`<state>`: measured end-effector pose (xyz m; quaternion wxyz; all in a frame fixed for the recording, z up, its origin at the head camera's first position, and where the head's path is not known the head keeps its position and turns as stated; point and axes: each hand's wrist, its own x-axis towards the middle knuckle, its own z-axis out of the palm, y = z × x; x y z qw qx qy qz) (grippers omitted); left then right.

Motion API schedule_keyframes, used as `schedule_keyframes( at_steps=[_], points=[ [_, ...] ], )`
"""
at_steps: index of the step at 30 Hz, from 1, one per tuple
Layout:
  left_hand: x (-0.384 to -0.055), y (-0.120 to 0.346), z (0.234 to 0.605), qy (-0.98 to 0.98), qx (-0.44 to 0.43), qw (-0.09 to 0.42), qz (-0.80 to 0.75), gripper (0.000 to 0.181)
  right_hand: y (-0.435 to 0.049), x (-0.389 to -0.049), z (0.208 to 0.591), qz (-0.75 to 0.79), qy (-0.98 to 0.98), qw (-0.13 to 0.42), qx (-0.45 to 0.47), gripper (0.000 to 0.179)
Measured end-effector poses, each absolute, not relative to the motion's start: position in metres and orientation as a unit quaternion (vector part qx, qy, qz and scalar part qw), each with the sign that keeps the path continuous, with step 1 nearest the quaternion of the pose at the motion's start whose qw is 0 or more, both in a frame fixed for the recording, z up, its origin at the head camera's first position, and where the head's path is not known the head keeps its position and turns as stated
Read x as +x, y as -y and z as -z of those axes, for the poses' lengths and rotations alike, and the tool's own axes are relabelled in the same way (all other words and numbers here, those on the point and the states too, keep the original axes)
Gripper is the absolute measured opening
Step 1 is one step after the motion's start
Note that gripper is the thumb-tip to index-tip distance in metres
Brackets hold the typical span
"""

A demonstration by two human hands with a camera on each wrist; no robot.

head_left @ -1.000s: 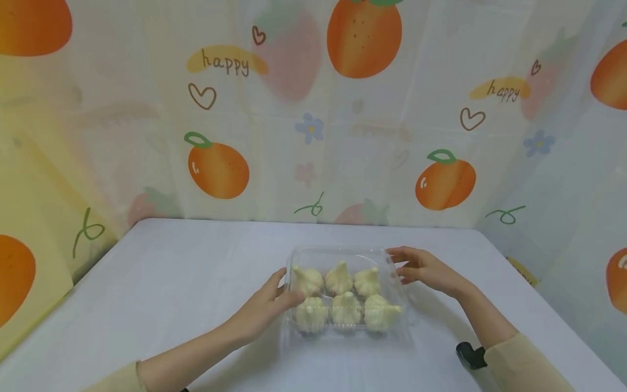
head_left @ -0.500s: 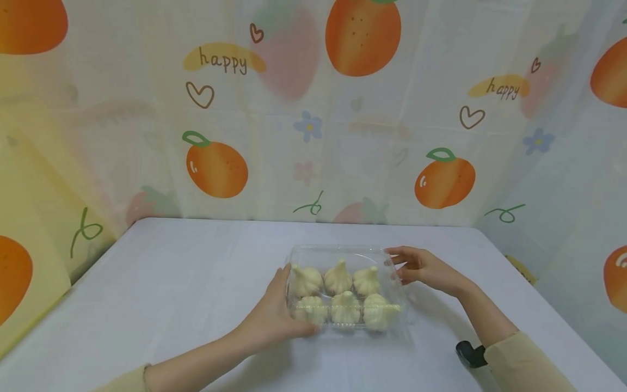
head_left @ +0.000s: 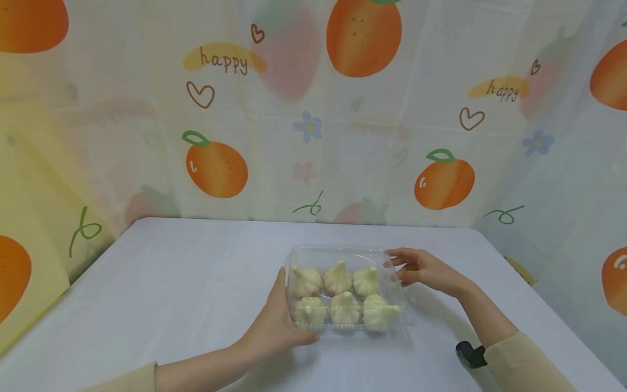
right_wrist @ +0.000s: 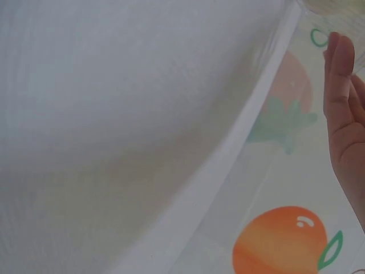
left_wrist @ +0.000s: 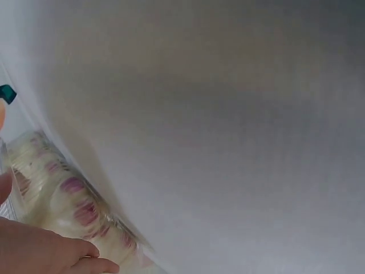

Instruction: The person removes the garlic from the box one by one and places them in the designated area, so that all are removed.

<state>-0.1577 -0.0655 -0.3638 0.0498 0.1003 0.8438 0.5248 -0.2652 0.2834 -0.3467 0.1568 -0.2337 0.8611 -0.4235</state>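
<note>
A clear plastic box (head_left: 338, 248) with its lid over it sits on the white table, holding several pale garlic bulbs (head_left: 345, 308) in two rows. My left hand (head_left: 271, 321) rests against its left side, the thumb stretched along the near edge and the other fingers partly hidden behind the side. At the far right corner, my right hand (head_left: 422, 269) touches the box with lightly bent fingers. The left wrist view shows purple-streaked garlic (left_wrist: 71, 200) through the plastic beside the fingers (left_wrist: 85, 264). Only part of the right hand (right_wrist: 345, 114) appears in the right wrist view.
The white-covered table (head_left: 196, 272) spreads out around the box. A cloth backdrop (head_left: 362, 158) printed with fruit hangs behind the table and along both sides. Something black (head_left: 471, 354) is at the right sleeve.
My left thumb has slid off the top of the box down to its near edge, and the left hand has spread. The right hand and the box stay about where they were.
</note>
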Motion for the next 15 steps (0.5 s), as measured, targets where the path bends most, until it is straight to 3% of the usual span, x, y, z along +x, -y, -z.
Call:
schedule_keyframes(
  at_steps=[15],
  points=[
    [-0.1552,0.0608,0.3734,-0.848,0.056,0.041,-0.526,0.136,-0.2847,-0.2668,0.3440,0.435,-0.851,0.177,-0.235,0.062]
  ],
)
